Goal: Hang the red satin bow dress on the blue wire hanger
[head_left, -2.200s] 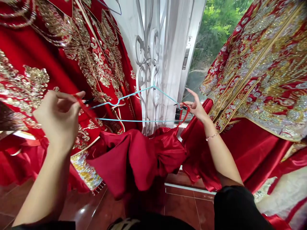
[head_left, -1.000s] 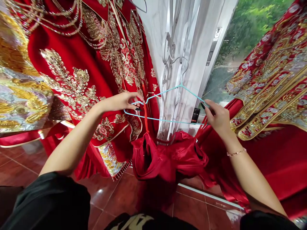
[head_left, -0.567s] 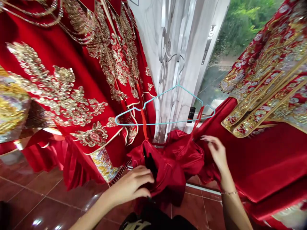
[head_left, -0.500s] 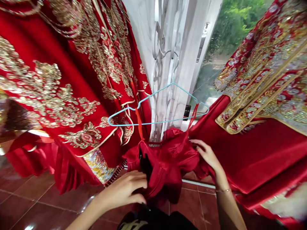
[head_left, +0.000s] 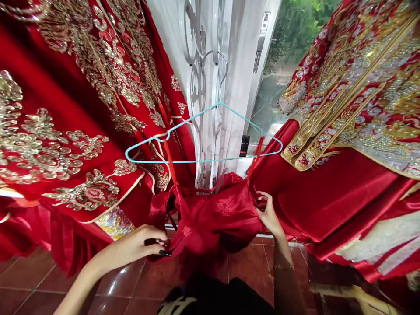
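Tiled floor [head_left: 33,273] below, gold-embroidered red robes [head_left: 39,144] on both sides, and the left hand [head_left: 134,247] and right hand [head_left: 269,215] are gripping a bunched red satin garment [head_left: 205,218] beneath a light-blue wire hanger [head_left: 203,161]; one hard tug could slip the red strap [head_left: 257,151] off.

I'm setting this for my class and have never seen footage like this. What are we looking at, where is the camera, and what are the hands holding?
There is no machine here. These are a person's own bare hands, filmed by one camera worn on the head and looking forward and down. The right hand grips a bunched red satin garment, and the left hand is at its lower edge. Red straps rise from it to a light blue hanger. Gold-embroidered red robes hang nearby, above a tiled floor.
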`<state>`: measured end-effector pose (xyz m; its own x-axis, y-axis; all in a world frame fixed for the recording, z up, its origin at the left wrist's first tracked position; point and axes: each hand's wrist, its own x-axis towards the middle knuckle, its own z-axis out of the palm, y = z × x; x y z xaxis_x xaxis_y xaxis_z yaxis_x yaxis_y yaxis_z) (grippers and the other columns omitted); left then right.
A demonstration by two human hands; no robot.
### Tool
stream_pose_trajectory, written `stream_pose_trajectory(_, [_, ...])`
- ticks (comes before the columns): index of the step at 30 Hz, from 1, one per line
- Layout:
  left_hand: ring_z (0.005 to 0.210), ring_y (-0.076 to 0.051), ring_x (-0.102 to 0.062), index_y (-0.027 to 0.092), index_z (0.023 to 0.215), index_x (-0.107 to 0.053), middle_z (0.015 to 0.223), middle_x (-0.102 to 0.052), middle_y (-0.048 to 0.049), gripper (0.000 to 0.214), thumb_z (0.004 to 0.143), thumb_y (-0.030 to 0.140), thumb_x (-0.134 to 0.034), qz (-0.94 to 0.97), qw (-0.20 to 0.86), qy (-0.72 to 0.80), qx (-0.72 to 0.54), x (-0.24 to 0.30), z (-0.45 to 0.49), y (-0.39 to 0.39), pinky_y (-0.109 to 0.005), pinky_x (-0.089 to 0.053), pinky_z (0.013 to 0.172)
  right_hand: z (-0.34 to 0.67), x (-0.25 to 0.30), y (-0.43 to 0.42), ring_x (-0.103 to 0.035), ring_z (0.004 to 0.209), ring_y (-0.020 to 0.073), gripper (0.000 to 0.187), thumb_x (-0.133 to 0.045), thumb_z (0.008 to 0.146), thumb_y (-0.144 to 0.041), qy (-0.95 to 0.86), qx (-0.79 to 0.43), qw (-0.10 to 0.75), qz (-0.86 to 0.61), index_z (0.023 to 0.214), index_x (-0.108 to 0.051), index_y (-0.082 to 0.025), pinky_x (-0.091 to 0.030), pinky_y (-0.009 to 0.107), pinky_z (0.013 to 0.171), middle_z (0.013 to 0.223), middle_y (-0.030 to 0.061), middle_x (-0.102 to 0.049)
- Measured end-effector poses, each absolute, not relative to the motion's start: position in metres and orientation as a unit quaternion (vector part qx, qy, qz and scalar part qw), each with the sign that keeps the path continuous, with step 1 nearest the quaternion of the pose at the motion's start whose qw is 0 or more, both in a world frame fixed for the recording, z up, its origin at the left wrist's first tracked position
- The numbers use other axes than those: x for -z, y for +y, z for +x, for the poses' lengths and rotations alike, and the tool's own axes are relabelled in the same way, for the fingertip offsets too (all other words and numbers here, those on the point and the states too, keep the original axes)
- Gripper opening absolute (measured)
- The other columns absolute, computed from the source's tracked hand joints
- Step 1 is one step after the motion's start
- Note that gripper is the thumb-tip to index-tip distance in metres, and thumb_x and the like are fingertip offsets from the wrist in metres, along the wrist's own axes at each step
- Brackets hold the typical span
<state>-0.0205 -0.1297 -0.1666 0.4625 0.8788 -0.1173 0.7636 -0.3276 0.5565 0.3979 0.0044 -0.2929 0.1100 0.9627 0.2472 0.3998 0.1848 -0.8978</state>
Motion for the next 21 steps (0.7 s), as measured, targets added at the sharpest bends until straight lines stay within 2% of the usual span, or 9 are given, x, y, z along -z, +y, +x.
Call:
stream_pose_trajectory(2, [0.075, -0.023, -0.068, 0.027, 0.08, -0.068, 0.081, -0.073, -0.0011, 0.015, 0.082, 0.038, -0.058, 0.785, 0.303, 0.529, -0.11, 0.166, -0.023, -0.132, -0.03, -0.054, 0.071, 0.4, 0.294, 0.005, -0.063, 0.078, 0.02, 0.06, -0.063, 0.071, -0.037, -0.599, -0.326, 0.46, -0.568, 0.129, -0.056, -0.025, -0.058, 0.041, 0.08, 0.098, 0.0052, -0.064])
stream_pose_trajectory(4, [0.077, -0.025, -0.069, 0.031, 0.08, -0.067, 0.084, -0.073, 0.0008, 0.008, 0.075, 0.036, -0.064, 0.77, 0.314, 0.54, -0.13, 0.165, -0.028, -0.136, -0.033, -0.055, 0.071, 0.406, 0.289, 0.002, -0.068, 0.087, 0.0227, 0.053, -0.058, 0.07, -0.034, -0.611, -0.339, 0.444, -0.56, 0.122, -0.062, -0.024, -0.056, 0.044, 0.089, 0.098, 0.0056, -0.069])
stream_pose_trajectory(7, [0.067, -0.023, -0.065, 0.032, 0.073, -0.064, 0.074, -0.069, 0.0015, 0.011, 0.08, 0.038, -0.06, 0.763, 0.298, 0.543, -0.184, 0.165, -0.04, -0.141, -0.032, -0.053, 0.065, 0.418, 0.28, -0.003, -0.07, 0.102, 0.0267, 0.044, -0.055, 0.066, -0.031, -0.613, -0.346, 0.443, -0.555, 0.107, -0.07, -0.024, -0.051, 0.049, 0.102, 0.106, 0.0073, -0.075])
stream_pose_trajectory(9, [0.069, -0.024, -0.065, 0.033, 0.073, -0.066, 0.074, -0.069, 0.0012, 0.016, 0.085, 0.039, -0.056, 0.755, 0.243, 0.556, -0.248, 0.164, -0.048, -0.144, -0.033, -0.053, 0.066, 0.424, 0.274, -0.006, -0.072, 0.098, 0.0276, 0.038, -0.055, 0.065, -0.03, -0.591, -0.33, 0.456, -0.578, 0.099, -0.072, -0.023, -0.053, 0.05, 0.099, 0.101, 0.0076, -0.076])
stream_pose_trajectory(11, [0.074, -0.025, -0.065, 0.035, 0.075, -0.066, 0.074, -0.068, 0.0024, 0.012, 0.083, 0.038, -0.058, 0.755, 0.187, 0.558, -0.288, 0.161, -0.055, -0.144, -0.037, -0.055, 0.079, 0.426, 0.268, -0.007, -0.072, 0.084, 0.0254, 0.033, -0.058, 0.066, -0.028, -0.555, -0.302, 0.496, -0.595, 0.096, -0.071, -0.023, -0.057, 0.048, 0.088, 0.092, 0.0064, -0.075])
stream_pose_trajectory(13, [0.078, -0.026, -0.063, 0.035, 0.073, -0.064, 0.073, -0.067, 0.0033, 0.007, 0.079, 0.038, -0.062, 0.764, 0.149, 0.555, -0.293, 0.156, -0.061, -0.144, -0.041, -0.053, 0.09, 0.424, 0.26, -0.007, -0.07, 0.07, 0.0209, 0.036, -0.061, 0.07, -0.028, -0.515, -0.297, 0.561, -0.576, 0.104, -0.067, -0.023, -0.06, 0.042, 0.074, 0.089, 0.004, -0.072])
stream_pose_trajectory(16, [0.086, -0.028, -0.063, 0.033, 0.07, -0.061, 0.081, -0.068, 0.0025, 0.011, 0.073, 0.042, -0.067, 0.77, 0.109, 0.559, -0.29, 0.152, -0.066, -0.142, -0.043, -0.052, 0.093, 0.416, 0.249, -0.009, -0.071, 0.067, 0.019, 0.046, -0.063, 0.078, -0.034, -0.492, -0.357, 0.614, -0.504, 0.123, -0.058, -0.029, -0.061, 0.038, 0.066, 0.106, 0.0063, -0.071])
stream_pose_trajectory(19, [0.087, -0.027, -0.063, 0.033, 0.069, -0.059, 0.082, -0.067, 0.0024, 0.01, 0.074, 0.04, -0.066, 0.731, 0.077, 0.586, -0.34, 0.154, -0.06, -0.141, -0.043, -0.053, 0.091, 0.406, 0.238, -0.017, -0.075, 0.088, 0.0253, 0.045, -0.053, 0.087, -0.042, -0.504, -0.418, 0.611, -0.445, 0.131, -0.056, -0.032, -0.063, 0.045, 0.076, 0.121, 0.0109, -0.07])
stream_pose_trajectory(21, [0.087, -0.026, -0.062, 0.037, 0.078, -0.06, 0.084, -0.064, 0.0038, 0.008, 0.074, 0.032, -0.066, 0.658, 0.073, 0.612, -0.432, 0.154, -0.051, -0.14, -0.042, -0.053, 0.09, 0.397, 0.231, -0.025, -0.072, 0.108, 0.0284, 0.047, -0.043, 0.091, -0.041, -0.503, -0.432, 0.627, -0.409, 0.136, -0.054, -0.033, -0.062, 0.052, 0.087, 0.128, 0.011, -0.069])
